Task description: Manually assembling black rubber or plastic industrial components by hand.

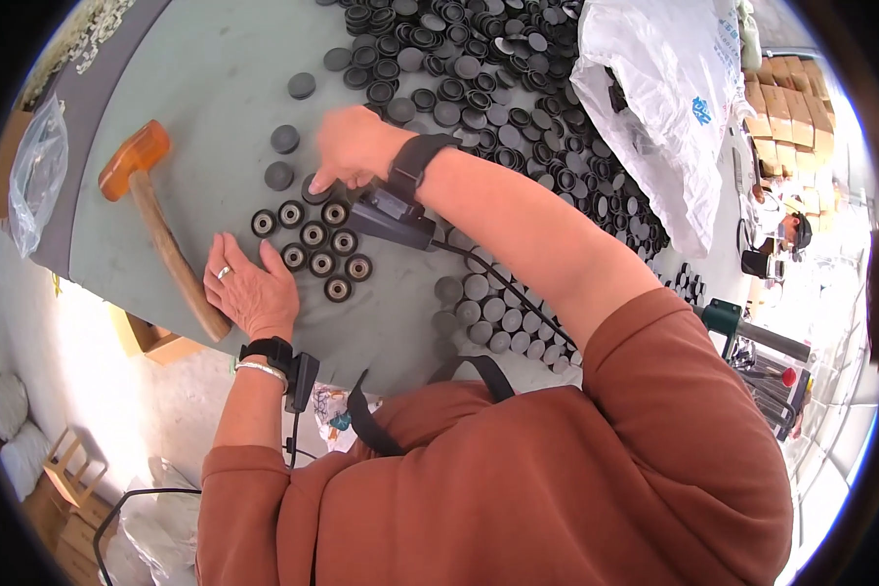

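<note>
My left hand point(255, 290) lies open on the green-grey table, fingers stretched out. Its fingertips are beside a cluster of small black wheel-like rings with metal centres point(313, 233). My right hand point(355, 146) is beyond that cluster, slightly blurred, with its fingers curled under. The right thumb tip meets a round black cap point(314, 189); whatever the curled fingers hold is hidden. Further single black caps point(284, 139) lie left of the right hand. Close to my left hand rests a mallet with an orange head point(137, 161) and wooden handle point(178, 256).
A large heap of black caps point(479, 83) covers the far side, beside a white plastic sack point(659, 98). Grey-topped round pieces point(498, 317) stand in rows to the right. A green metal tool point(723, 320) is at the right edge. Cardboard boxes point(786, 112) are stacked behind.
</note>
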### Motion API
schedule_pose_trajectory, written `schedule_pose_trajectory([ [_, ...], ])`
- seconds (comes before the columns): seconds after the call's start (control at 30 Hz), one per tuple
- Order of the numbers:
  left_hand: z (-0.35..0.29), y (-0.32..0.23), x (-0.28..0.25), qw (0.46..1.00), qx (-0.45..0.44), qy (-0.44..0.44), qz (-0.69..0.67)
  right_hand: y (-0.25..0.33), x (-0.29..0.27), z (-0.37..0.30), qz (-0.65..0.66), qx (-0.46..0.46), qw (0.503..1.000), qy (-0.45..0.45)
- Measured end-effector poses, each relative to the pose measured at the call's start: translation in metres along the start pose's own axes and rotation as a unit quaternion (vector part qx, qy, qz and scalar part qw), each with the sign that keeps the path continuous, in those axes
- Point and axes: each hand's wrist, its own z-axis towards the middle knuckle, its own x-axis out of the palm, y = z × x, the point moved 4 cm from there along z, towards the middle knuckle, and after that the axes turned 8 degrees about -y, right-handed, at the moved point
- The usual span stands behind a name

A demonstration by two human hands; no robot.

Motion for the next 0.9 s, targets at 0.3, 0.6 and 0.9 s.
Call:
schedule_pose_trajectory([
  [0.3, -0.001, 0.001, 0.004, 0.999, 0.021, 0.007, 0.028, -0.013, 0.015, 0.001, -0.037, -0.08, 0.98, -0.177],
  [0.6, 0.002, -0.001, -0.005, 0.998, -0.004, 0.01, 0.059, -0.192, -0.053, -0.115, 0.053, 0.117, 0.799, -0.587],
  [0.9, 0.0, -0.003, -0.007, 0.998, -0.009, 0.011, 0.065, -0.263, -0.072, -0.094, -0.138, 0.084, 0.864, -0.477],
])
